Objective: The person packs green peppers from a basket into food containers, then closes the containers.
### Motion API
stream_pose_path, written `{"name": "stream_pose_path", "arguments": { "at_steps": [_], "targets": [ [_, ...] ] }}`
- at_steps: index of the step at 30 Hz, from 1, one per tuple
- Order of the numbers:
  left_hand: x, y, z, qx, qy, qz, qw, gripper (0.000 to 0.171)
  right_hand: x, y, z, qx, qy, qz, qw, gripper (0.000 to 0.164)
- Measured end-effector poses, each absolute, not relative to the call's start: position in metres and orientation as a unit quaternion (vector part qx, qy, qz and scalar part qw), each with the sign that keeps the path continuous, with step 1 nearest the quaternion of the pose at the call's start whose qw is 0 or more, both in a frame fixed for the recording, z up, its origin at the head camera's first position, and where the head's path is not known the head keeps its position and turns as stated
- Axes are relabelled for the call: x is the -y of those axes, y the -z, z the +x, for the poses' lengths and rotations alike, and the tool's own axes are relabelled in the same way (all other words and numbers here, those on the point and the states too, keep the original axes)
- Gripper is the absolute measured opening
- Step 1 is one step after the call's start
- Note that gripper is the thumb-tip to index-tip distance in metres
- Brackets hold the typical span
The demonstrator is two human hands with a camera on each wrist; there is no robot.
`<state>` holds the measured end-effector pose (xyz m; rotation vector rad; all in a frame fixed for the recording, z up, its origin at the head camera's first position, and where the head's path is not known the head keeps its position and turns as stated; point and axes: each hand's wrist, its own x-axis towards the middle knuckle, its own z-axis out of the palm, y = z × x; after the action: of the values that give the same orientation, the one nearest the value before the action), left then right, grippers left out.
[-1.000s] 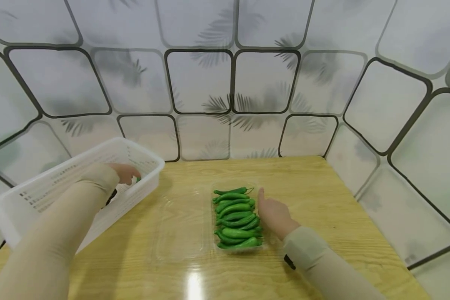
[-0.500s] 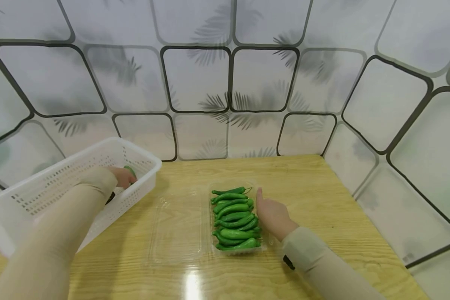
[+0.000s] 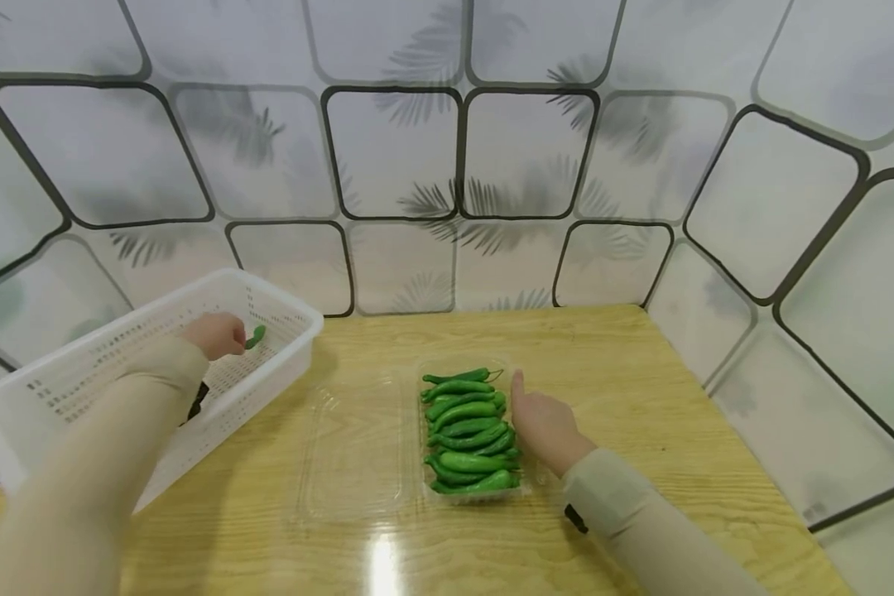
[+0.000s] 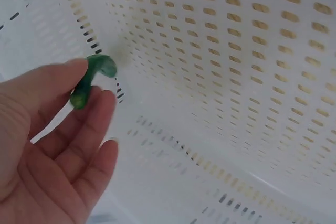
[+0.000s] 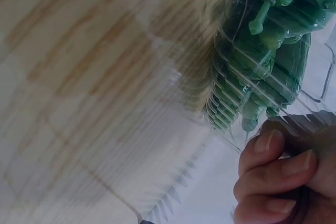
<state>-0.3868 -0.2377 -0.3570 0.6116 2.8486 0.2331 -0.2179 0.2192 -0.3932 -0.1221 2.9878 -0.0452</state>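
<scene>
Inside the white basket (image 3: 279,372), my left hand (image 3: 216,335) pinches a green chili pepper (image 3: 256,337) between thumb and fingers. In the left wrist view this pepper (image 4: 89,80) is curved, and the other fingers spread loosely beneath it. A clear plastic clamshell box (image 3: 523,488) on the table holds a stacked row of green chili peppers (image 3: 465,426). My right hand (image 3: 544,426) holds the box at its right side, thumb pointing away along the edge. From the right wrist, curled fingers (image 5: 273,177) show close against the ribbed plastic wall.
The box's clear lid (image 3: 353,455) lies flat, folded out to the left toward the basket. All stand on a wooden table (image 3: 626,364). A patterned wall covering (image 3: 402,165) rises behind the table and along its right side.
My left hand has shifted left inside the basket, with a chili pepper now showing at its fingertips. The right hand and the filled box stay in place.
</scene>
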Motion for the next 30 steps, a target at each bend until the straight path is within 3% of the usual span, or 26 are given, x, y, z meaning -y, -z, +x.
{"name": "stream_pose_path", "arguments": {
  "at_steps": [4, 9, 19, 30],
  "targets": [
    [0.244, 0.347, -0.379, -0.975, -0.096, 0.192, 0.056, 0.01, -0.219, 0.392, -0.219, -0.996, 0.013, -0.042, 0.078, 0.068],
    [0.245, 0.333, -0.37, -0.976, -0.121, 0.18, 0.027, 0.017, -0.218, 0.391, -0.218, -0.996, 0.004, -0.045, 0.081, 0.074],
    [0.234, 0.3, -0.342, -0.971, -0.155, 0.169, -0.066, 0.021, -0.219, 0.388, -0.217, -0.995, 0.017, -0.041, 0.091, 0.071],
    [0.208, 0.289, -0.314, -0.958, -0.235, 0.127, -0.102, 0.023, -0.219, 0.388, -0.217, -0.995, 0.011, -0.054, 0.085, 0.067]
  ]
}}
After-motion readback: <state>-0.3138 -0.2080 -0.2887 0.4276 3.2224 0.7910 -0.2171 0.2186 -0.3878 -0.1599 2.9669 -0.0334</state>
